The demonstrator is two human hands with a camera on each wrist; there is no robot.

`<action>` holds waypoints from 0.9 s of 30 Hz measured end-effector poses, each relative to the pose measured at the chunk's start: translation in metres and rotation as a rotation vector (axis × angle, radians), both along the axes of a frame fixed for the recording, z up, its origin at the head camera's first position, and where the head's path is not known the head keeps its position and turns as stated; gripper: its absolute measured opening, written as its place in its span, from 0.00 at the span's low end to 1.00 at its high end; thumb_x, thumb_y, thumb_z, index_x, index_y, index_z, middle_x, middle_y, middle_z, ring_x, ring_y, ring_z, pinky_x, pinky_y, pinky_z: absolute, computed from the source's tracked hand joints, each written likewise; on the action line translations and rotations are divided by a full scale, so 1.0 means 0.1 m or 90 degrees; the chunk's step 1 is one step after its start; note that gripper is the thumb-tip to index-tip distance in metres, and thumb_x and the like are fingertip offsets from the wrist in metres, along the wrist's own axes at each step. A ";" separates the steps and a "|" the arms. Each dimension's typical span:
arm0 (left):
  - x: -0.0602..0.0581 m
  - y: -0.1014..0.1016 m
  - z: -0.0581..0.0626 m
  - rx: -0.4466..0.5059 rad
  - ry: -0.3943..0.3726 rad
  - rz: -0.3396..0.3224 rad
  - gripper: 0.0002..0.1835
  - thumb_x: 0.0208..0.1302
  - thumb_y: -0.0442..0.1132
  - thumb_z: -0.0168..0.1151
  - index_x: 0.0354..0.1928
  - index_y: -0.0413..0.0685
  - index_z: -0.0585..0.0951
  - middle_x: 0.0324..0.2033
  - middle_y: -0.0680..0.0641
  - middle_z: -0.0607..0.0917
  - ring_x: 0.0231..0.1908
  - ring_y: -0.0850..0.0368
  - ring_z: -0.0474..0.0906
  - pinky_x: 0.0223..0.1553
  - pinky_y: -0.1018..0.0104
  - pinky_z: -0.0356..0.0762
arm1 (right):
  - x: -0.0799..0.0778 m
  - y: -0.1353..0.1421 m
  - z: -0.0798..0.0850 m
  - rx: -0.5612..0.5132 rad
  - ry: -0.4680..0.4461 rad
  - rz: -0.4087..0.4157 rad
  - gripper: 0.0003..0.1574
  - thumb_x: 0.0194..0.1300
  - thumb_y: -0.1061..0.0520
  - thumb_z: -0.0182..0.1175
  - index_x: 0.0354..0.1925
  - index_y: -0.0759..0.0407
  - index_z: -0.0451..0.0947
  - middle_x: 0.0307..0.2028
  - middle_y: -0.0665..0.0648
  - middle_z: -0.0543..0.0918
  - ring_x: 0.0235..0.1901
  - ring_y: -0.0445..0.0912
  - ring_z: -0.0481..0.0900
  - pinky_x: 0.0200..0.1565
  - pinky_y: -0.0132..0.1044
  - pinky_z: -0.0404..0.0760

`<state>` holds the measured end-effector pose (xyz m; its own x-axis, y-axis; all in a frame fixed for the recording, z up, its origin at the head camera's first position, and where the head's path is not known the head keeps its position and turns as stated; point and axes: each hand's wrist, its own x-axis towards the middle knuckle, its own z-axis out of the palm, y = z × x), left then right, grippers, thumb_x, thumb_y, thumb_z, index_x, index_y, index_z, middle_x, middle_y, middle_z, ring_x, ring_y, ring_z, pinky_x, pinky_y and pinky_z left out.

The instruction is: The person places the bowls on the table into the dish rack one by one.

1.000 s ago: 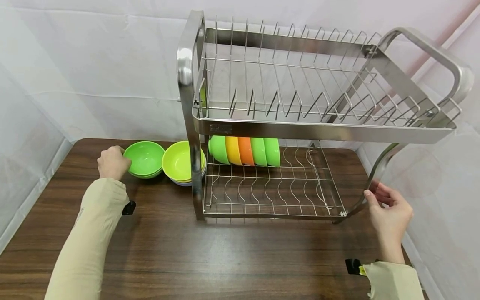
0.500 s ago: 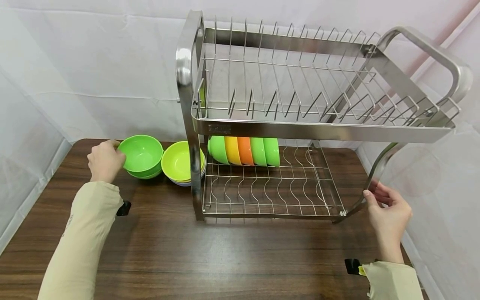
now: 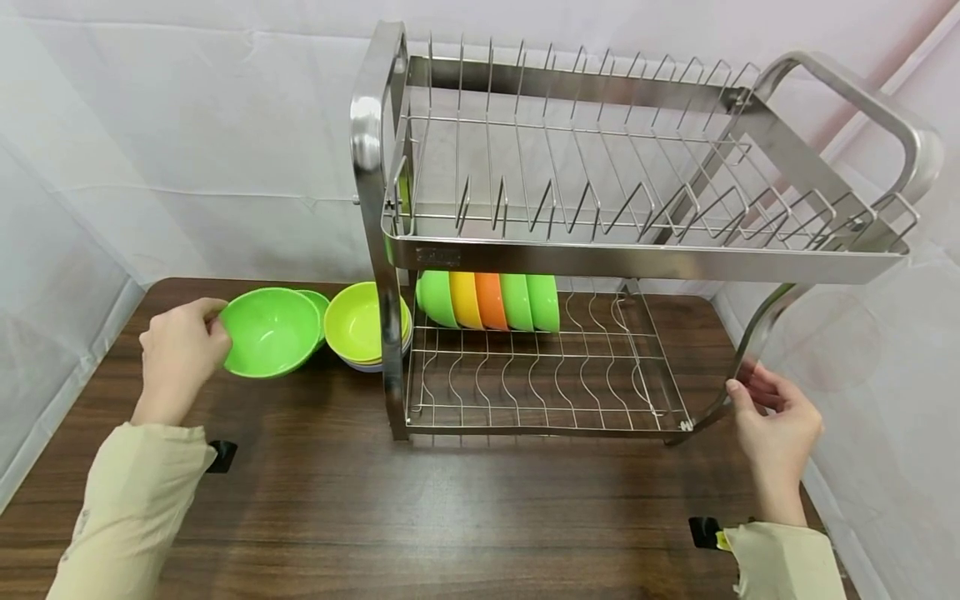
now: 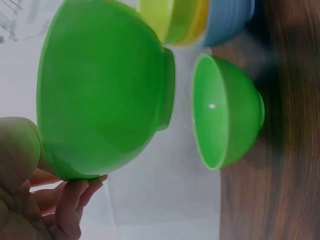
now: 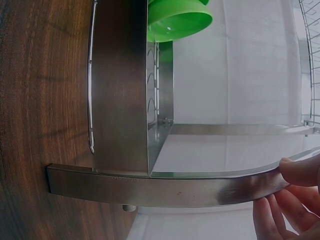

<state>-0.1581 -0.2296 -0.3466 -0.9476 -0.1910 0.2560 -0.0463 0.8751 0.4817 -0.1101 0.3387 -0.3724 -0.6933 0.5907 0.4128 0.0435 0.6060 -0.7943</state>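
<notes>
My left hand (image 3: 180, 350) pinches the rim of a green bowl (image 3: 270, 333), which hangs above the table. In the left wrist view this bowl (image 4: 100, 95) shows its outside and foot, clear of a second green bowl (image 4: 242, 115) standing on the wood. Beside them sits a stack topped by a yellow-green bowl (image 3: 354, 325). My right hand (image 3: 780, 425) grips the curved side leg of the steel dish rack (image 3: 645, 265), thumb on one face and fingers on the other in the right wrist view. Green, yellow and orange bowls (image 3: 491, 302) lean nested on the rack's lower tier.
The rack's upper tier has upright wire dividers (image 3: 585, 200) and stands over the lower wire shelf (image 3: 540, 383). Its left post (image 3: 390, 333) partly hides the yellow-green stack. White cloth (image 3: 187, 150) hangs behind the brown wooden table (image 3: 450, 517).
My left hand has lifted the top green bowl off the other one and drawn it left and toward me. My right hand stays on the rack leg.
</notes>
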 end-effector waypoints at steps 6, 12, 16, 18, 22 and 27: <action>0.31 0.11 0.02 0.002 0.052 -0.034 0.15 0.57 0.30 0.48 0.42 0.34 0.80 0.27 0.35 0.82 0.19 0.47 0.71 0.20 0.58 0.59 | -0.01 0.00 0.00 -0.007 0.007 0.002 0.18 0.50 0.65 0.64 0.41 0.72 0.78 0.22 0.22 0.71 0.22 0.22 0.70 0.27 0.12 0.68; 0.58 0.29 0.00 -0.014 0.094 -0.070 0.12 0.53 0.28 0.52 0.37 0.36 0.82 0.24 0.38 0.82 0.20 0.47 0.75 0.16 0.55 0.64 | -0.01 -0.01 -0.01 -0.002 0.005 0.000 0.18 0.50 0.65 0.64 0.41 0.72 0.78 0.22 0.21 0.71 0.22 0.22 0.70 0.27 0.12 0.68; 0.73 0.45 -0.03 -0.022 0.112 -0.103 0.11 0.49 0.26 0.55 0.35 0.37 0.83 0.22 0.42 0.81 0.19 0.50 0.75 0.16 0.53 0.66 | -0.01 -0.01 -0.02 0.002 0.000 -0.001 0.18 0.51 0.65 0.64 0.42 0.72 0.78 0.22 0.22 0.71 0.22 0.22 0.70 0.27 0.12 0.68; 0.79 0.53 -0.04 -0.024 0.119 -0.119 0.11 0.48 0.26 0.56 0.34 0.39 0.83 0.22 0.45 0.81 0.19 0.52 0.75 0.16 0.53 0.67 | -0.01 -0.01 -0.02 0.001 -0.003 -0.003 0.18 0.51 0.64 0.64 0.42 0.71 0.78 0.22 0.22 0.71 0.23 0.22 0.70 0.28 0.12 0.68; 0.90 0.70 -0.10 -0.022 0.124 -0.157 0.10 0.47 0.25 0.58 0.33 0.40 0.83 0.21 0.48 0.80 0.19 0.57 0.73 0.16 0.58 0.67 | 0.01 -0.02 -0.04 -0.001 -0.010 -0.007 0.18 0.51 0.63 0.64 0.43 0.70 0.79 0.22 0.23 0.71 0.23 0.22 0.70 0.28 0.12 0.68; 0.97 0.93 -0.18 -0.009 0.131 -0.195 0.10 0.46 0.25 0.60 0.31 0.43 0.83 0.21 0.52 0.79 0.19 0.63 0.71 0.17 0.64 0.66 | 0.04 -0.02 -0.06 0.021 -0.006 0.002 0.18 0.53 0.63 0.63 0.44 0.67 0.79 0.25 0.26 0.71 0.26 0.23 0.70 0.29 0.12 0.68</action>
<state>-0.0608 -0.1370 -0.3648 -0.8890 0.0983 0.4472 0.3148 0.8404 0.4412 -0.1061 0.3372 -0.3780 -0.6991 0.5746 0.4256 0.0482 0.6318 -0.7736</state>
